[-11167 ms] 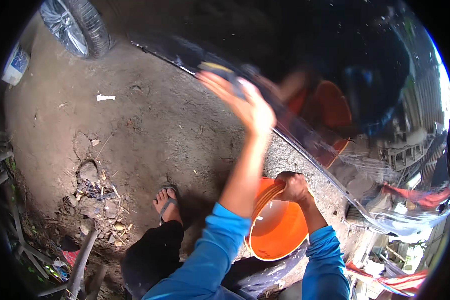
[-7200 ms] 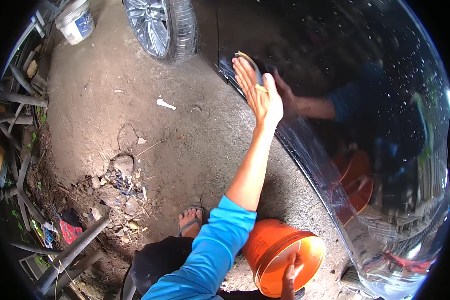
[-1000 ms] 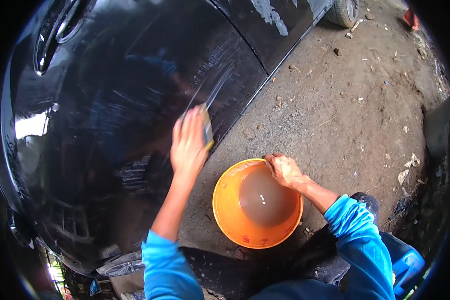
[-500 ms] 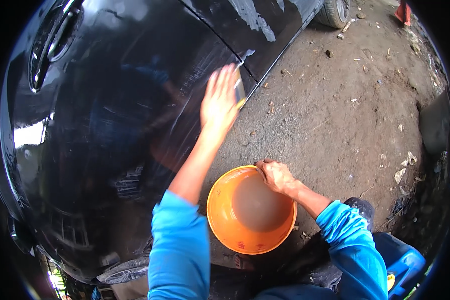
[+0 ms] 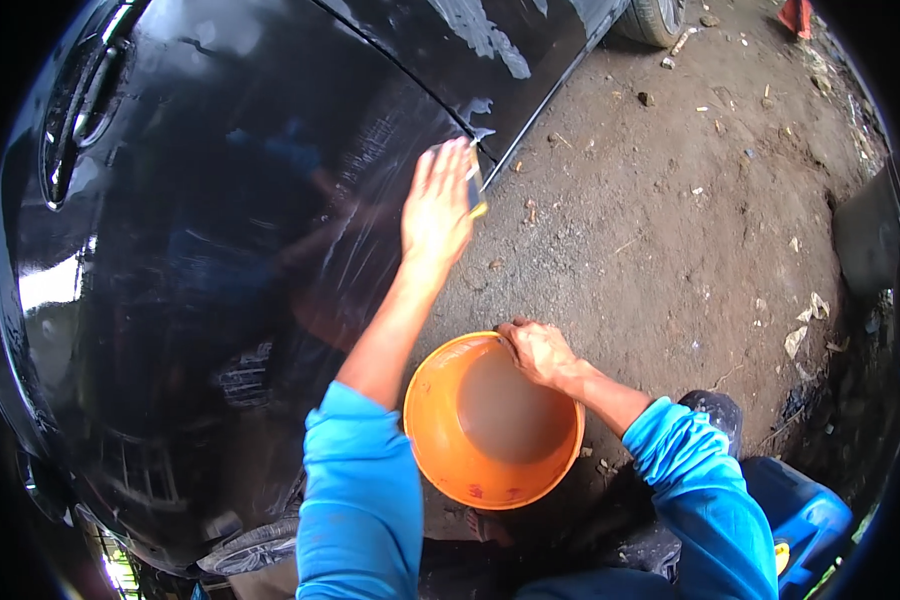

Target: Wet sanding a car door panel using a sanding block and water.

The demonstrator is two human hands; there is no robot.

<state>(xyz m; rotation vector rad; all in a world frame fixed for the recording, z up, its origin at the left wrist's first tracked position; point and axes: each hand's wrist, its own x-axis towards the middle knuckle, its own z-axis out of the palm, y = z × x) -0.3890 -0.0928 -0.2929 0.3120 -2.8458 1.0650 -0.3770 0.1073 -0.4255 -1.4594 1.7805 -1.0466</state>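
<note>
With twelve at the top of our view, our left hand (image 5: pixel 436 215) is just above the centre, holding a pad (image 5: pixel 476 188) flat against the black car (image 5: pixel 220 200). Our fingers lie straight and close together over it; only its edge and a yellow end show past the hand, at three o'clock from our knuckles. The pad sits right beside the lower end of a seam (image 5: pixel 395 62) that runs up toward eleven.

Our right hand (image 5: pixel 538 352) grips the rim of an orange bucket (image 5: pixel 435 440), its fingers closed over the edge near twelve on the bucket's mouth. The bucket is toward five, with murky water (image 5: pixel 515 405) inside; we cannot tell whether its base meets the ground (image 5: pixel 630 200).

Pale streaks mark the car near the pad, and grey patches (image 5: pixel 478 40) show at twelve. A door handle (image 5: pixel 78 110) is at ten, a wheel (image 5: pixel 655 20) at one and a blue jug (image 5: pixel 795 520) at four.
</note>
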